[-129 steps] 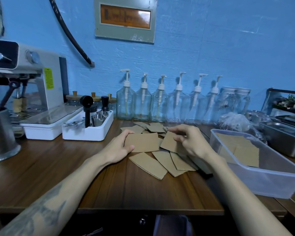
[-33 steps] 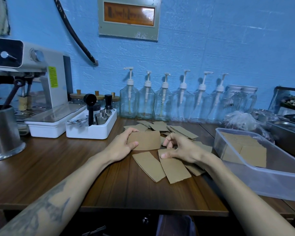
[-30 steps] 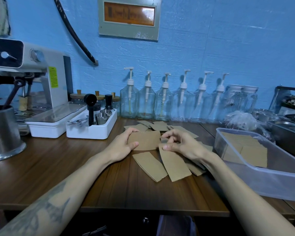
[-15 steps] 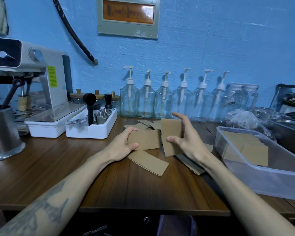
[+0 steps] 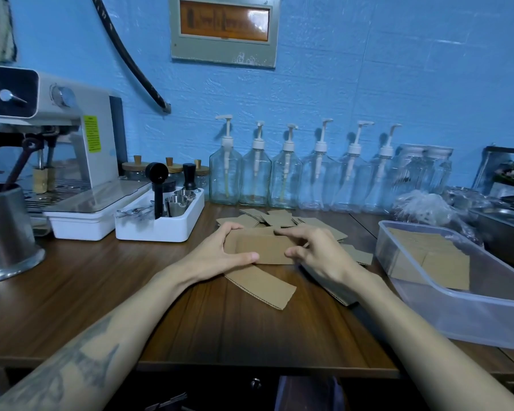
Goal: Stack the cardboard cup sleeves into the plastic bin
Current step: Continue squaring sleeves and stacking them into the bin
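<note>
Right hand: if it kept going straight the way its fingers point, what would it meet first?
The right hand points leftward across the held stack of cup sleeves, so it would probably meet the left hand gripping the stack's other end. Depth is hard to judge.

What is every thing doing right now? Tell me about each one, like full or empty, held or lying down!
left hand: gripping the held sleeves.
right hand: fingers curled on the same sleeves.
held sleeves: flat bundle between both hands.
loose sleeves: lying scattered on the table.
plastic bin: open, with some sleeves lying flat inside.
pump bottles: upright, look empty.
</note>
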A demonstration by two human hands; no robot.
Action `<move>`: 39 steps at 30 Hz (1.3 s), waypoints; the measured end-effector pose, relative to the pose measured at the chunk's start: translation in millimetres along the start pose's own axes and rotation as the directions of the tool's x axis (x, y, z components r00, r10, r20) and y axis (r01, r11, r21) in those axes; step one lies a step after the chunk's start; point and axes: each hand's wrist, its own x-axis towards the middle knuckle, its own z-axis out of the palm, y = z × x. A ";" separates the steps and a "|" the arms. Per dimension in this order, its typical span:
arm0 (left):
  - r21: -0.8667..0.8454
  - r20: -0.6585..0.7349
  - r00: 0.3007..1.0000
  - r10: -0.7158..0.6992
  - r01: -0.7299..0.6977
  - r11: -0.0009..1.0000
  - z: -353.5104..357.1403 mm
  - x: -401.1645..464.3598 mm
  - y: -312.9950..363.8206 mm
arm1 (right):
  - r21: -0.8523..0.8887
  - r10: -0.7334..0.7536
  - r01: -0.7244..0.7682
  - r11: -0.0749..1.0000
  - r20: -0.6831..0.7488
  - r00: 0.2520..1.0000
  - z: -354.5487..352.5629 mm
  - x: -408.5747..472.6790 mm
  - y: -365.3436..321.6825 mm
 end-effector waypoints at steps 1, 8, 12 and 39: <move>0.019 -0.012 1.000 0.010 -0.010 1.000 0.3 0.7 -0.7 | 0.002 -0.007 0.007 1.000 -0.002 1.000 3.1 1.9 -2.8; 0.153 -0.079 0.994 0.070 -0.057 0.987 -1.5 3.0 -4.0 | -0.219 -0.069 0.052 0.974 -0.069 0.995 12.4 11.6 -6.1; 0.185 -0.080 0.994 0.074 -0.058 0.981 -2.1 5.1 -5.3 | -0.233 -0.060 0.069 0.970 0.045 0.997 20.9 18.6 -6.1; 0.099 -0.096 0.992 0.081 -0.072 0.992 -8.7 2.5 -6.5 | 0.004 0.179 -0.195 0.981 0.376 0.909 11.6 -4.1 -37.2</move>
